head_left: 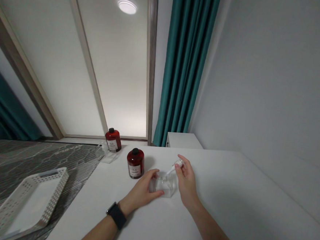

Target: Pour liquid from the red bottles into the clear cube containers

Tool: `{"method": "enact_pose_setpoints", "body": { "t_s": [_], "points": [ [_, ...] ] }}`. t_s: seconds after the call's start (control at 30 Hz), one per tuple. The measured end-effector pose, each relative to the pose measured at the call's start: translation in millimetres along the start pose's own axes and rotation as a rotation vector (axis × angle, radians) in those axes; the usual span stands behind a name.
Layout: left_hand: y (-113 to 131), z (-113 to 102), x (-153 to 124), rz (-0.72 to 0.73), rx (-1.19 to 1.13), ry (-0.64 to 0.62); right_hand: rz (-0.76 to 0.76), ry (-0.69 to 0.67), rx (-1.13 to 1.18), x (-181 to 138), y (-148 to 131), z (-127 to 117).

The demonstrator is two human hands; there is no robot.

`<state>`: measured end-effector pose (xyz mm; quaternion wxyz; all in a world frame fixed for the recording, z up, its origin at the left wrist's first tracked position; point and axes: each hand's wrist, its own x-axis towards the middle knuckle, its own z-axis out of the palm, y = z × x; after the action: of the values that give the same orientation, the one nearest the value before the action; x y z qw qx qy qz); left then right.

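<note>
My left hand (142, 192), a dark watch on its wrist, is wrapped round a clear, squat bottle (166, 189) on the white table. My right hand (187, 182) pinches a clear cap with a pale stem (179, 163) just above and to the right of the bottle. The stem slants down toward the bottle's mouth; whether its tip is inside I cannot tell. Close beyond my left hand stands a dark red bottle (135, 164) with a black cap and a white label.
A second dark red bottle (113, 140) stands at the table's far left corner, beside a clear container (102, 151). Left of the table (223, 227) is a white perforated basket (58, 189). A white cabinet (184, 140) lies beyond the far edge, and a wall rises on the right.
</note>
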<state>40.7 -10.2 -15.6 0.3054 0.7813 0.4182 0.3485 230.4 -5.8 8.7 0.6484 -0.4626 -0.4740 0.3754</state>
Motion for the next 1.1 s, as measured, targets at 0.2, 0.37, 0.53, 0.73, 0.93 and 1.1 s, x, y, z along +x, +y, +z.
{"method": "enact_pose_setpoints", "body": {
  "t_s": [0.2, 0.37, 0.53, 0.73, 0.93, 1.1],
  "points": [
    [0, 0, 0, -0.008, -0.004, 0.007, -0.026, -0.050, -0.009, 2, 7, 0],
    [-2, 1, 0, -0.007, 0.003, 0.008, 0.004, -0.115, -0.077, 13, 12, -10],
    [-2, 1, 0, -0.011, 0.000, 0.013, 0.036, -0.159, -0.076, 23, 15, -21],
    [-4, 1, 0, -0.013, 0.013, 0.009, -0.016, -0.018, -0.034, 22, 9, -20],
    [-7, 3, 0, -0.007, 0.008, 0.012, -0.115, -0.074, -0.147, 17, 14, -19],
    [-4, 2, 0, -0.021, -0.002, -0.003, -0.186, -0.108, -0.196, 15, 18, -18]
  ]
}}
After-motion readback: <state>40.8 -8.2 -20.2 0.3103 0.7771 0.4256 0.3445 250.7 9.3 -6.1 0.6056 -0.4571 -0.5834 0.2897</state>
